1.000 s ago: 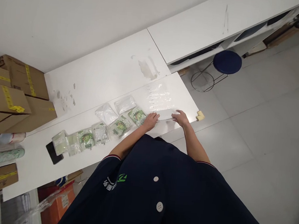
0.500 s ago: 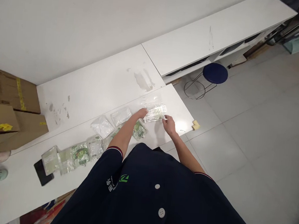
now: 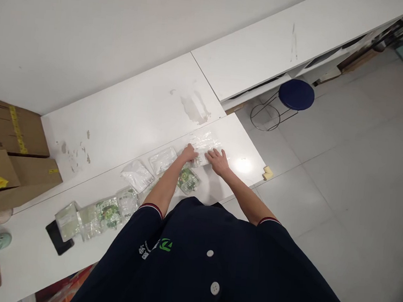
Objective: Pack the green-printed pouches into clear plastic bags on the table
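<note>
Across the white table (image 3: pixel 130 112), the left hand (image 3: pixel 189 153), grip curled — whether pinching, one cannot tell — meets the left edge of a clear packet (image 3: pixel 202 143) reaching forward between both hands, the right hand (image 3: pixel 217 161) open-gripped over its right side.

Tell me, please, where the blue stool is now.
In the head view, the blue stool stands on the tiled floor at upper right, beside the white shelved counter, above and right of the yellow corner piece and the right hand.

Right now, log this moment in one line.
Left hand: at left edge of clear packet | right hand: spread over it | nearby: green-printed packet on white table
</note>
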{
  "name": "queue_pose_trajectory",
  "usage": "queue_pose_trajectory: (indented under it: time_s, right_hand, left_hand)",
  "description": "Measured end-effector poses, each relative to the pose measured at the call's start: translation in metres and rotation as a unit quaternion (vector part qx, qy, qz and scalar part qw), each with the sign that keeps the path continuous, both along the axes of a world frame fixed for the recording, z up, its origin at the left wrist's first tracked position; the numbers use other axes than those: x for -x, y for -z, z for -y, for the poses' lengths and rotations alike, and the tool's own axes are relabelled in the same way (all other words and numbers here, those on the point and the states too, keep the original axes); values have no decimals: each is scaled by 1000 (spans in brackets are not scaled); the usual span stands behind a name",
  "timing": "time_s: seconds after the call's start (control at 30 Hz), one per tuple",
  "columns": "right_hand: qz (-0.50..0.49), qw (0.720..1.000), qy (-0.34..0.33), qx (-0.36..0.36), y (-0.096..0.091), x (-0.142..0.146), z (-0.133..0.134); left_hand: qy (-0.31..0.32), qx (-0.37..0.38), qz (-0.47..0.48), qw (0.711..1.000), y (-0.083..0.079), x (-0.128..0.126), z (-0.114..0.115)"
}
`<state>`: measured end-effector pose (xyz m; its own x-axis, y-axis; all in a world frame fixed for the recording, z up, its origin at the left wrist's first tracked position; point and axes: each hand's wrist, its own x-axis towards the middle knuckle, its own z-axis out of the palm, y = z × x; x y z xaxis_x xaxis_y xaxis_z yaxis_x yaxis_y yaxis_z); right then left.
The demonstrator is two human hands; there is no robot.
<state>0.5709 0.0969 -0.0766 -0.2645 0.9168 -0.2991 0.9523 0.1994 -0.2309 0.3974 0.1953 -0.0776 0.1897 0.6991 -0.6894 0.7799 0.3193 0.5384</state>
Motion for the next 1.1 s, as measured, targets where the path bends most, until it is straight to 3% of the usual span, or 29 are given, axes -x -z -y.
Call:
queue_pose_trajectory:
  time_s: [0.07, 0.13, 0.27, 0.33, 0.47, 0.53, 0.63, 0.7, 0.73, 0.8, 0.87, 0.97, 1.03, 1.1]
  right_hand:
    - [-6, 1000, 3, 30, -12, 0, -6]
    - [-6, 998, 5, 68, -24, 1, -12]
    - [6, 986, -5, 165, -41, 6, -33]
    - [11, 978, -4, 207, -43, 9, -50]
    - [18, 966, 7, 258, -46, 18, -86]
    - [14, 976, 16, 216, -49, 19, -99]
    - [-39, 997, 56, 20, -54, 13, -101]
    - [-100, 983, 130, -78, -53, 6, -88]
    - [-129, 972, 178, -89, -51, 2, -77]
    - [-186, 942, 275, -47, -43, -3, -53]
    - [-270, 883, 379, 49, -30, -3, -28]
    - [-383, 763, 490, 175, -11, 8, -4]
    - [-452, 680, 539, 206, -2, 20, -1]
    - [-530, 579, 587, 201, 4, 32, -6]
  left_hand:
    - [46, -100, -28, 994, -9, 9, 14]
    - [105, -148, 23, 983, -18, 21, 31]
    - [196, -100, 147, 964, -27, 41, 59]
    - [166, -73, 186, 966, -24, 43, 64]
    - [31, -65, 208, 975, -8, 39, 52]
    - [-27, -60, 173, 983, 0, 37, 39]
    - [-108, -14, 118, 987, 8, 34, 15]
    - [-143, 18, 96, 985, 12, 32, 0]
    - [-151, 29, 88, 984, 14, 31, -7]
    - [-152, 42, 74, 985, 17, 28, -18]
    - [-147, 53, 51, 986, 18, 25, -26]
    - [-136, 62, 11, 989, 17, 20, -34]
    - [-122, 46, -21, 991, 13, 17, -36]
    - [-86, -12, -77, 993, 7, 14, -37]
